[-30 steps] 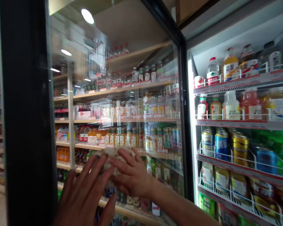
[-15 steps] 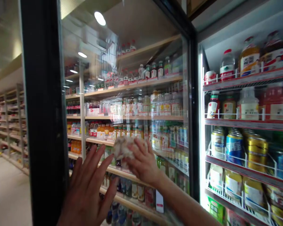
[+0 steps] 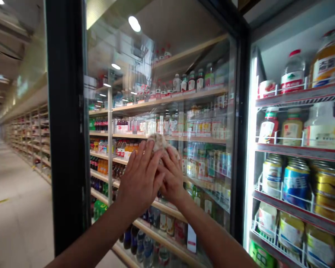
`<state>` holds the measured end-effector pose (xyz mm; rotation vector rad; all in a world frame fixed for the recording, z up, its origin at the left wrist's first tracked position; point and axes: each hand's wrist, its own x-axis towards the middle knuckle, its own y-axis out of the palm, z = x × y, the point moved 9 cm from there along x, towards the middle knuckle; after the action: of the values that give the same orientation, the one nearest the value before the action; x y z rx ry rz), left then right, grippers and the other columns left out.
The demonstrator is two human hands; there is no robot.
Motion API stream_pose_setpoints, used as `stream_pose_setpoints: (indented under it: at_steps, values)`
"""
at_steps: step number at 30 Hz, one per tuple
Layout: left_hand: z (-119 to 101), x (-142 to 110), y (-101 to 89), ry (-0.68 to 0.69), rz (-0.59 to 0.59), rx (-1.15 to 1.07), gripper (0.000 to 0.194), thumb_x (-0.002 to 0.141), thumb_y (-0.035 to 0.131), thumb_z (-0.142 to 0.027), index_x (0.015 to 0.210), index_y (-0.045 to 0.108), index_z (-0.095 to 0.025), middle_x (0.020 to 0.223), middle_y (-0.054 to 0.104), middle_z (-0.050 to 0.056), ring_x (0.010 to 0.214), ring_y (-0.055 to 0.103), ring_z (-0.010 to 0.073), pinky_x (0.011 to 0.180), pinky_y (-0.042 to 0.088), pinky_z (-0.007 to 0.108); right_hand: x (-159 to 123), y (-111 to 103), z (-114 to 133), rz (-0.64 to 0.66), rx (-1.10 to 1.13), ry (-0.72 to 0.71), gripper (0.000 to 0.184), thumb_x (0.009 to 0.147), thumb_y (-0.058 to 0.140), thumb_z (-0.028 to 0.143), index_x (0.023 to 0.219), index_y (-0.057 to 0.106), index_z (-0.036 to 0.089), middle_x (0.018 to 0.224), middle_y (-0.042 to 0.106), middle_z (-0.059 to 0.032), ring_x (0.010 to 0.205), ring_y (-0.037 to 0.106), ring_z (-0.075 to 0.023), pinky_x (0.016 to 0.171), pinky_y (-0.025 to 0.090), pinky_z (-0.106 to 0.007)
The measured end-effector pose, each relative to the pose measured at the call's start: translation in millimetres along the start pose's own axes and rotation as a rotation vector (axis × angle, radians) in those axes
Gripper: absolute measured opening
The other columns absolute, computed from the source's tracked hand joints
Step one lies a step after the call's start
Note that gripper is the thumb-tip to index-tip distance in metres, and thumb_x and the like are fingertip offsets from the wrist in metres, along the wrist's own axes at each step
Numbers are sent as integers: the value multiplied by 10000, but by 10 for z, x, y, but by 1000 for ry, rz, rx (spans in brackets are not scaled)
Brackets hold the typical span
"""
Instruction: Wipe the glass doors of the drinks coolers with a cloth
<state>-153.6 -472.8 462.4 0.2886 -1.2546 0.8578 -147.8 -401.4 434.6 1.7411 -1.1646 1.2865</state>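
A crumpled whitish cloth [image 3: 159, 142] is pressed against the glass of an open fridge door [image 3: 167, 93]. My right hand [image 3: 171, 178] is closed on the cloth, holding it to the pane. My left hand [image 3: 139, 180] lies flat with its fingers spread, overlapping the right hand and touching the cloth's lower edge. Both forearms reach up from the bottom of the view.
The door's black frame [image 3: 65, 126] stands at the left. The lit fridge interior [image 3: 296, 149] at the right holds wire shelves of bottles and cans. Through the glass, wooden store shelves [image 3: 167, 100] carry drinks. An aisle floor [image 3: 13, 208] runs off to the left.
Both hands and the cloth have moved up the glass. My left hand rose from low on the door to beside the right hand. The view has swung to the left.
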Motion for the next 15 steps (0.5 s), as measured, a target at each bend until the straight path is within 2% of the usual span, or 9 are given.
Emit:
stream_pose_setpoints:
  at_steps: [4, 6, 9, 12, 15]
  values:
    - [-188, 171, 99, 85, 1, 65, 424, 870, 369, -274, 1233, 444, -68, 1397, 354, 147, 1338, 228, 248, 1086, 230, 433, -89, -161, -249, -194, 186, 195, 248, 867, 323, 235, 1057, 481, 215, 1392, 363, -88, 1282, 365, -215, 997, 398, -451]
    - [-289, 208, 171, 147, 7, 101, 426, 872, 358, -256, 1230, 445, -42, 1376, 388, 146, 1324, 262, 248, 1083, 246, 422, -128, -167, -334, -207, 270, 246, 227, 866, 310, 201, 1041, 452, 225, 1395, 354, -80, 1274, 378, -204, 995, 409, -442]
    - [-320, 246, 254, 186, 29, 140, 401, 866, 382, -233, 1223, 464, -69, 1375, 396, 124, 1310, 292, 252, 1077, 263, 430, -139, -193, -416, -193, 306, 216, 320, 855, 318, 151, 1145, 387, 267, 1407, 337, -54, 1291, 355, -194, 1011, 391, -458]
    - [-163, 348, 164, 159, 40, 143, 333, 859, 420, -240, 1160, 530, -148, 1372, 411, 77, 1305, 303, 255, 1081, 231, 486, -134, -280, -558, -226, 130, 260, 430, 852, 328, 132, 1254, 335, 283, 1434, 290, -52, 1331, 276, -201, 1058, 300, -507]
    - [186, 524, -122, -7, -41, 125, 356, 888, 341, -281, 1138, 536, -118, 1398, 368, 43, 1316, 244, 279, 1080, 147, 518, -135, -327, -646, -261, 0, 329, 475, 855, 336, 141, 1310, 301, 274, 1439, 282, -68, 1341, 250, -212, 1078, 222, -541]
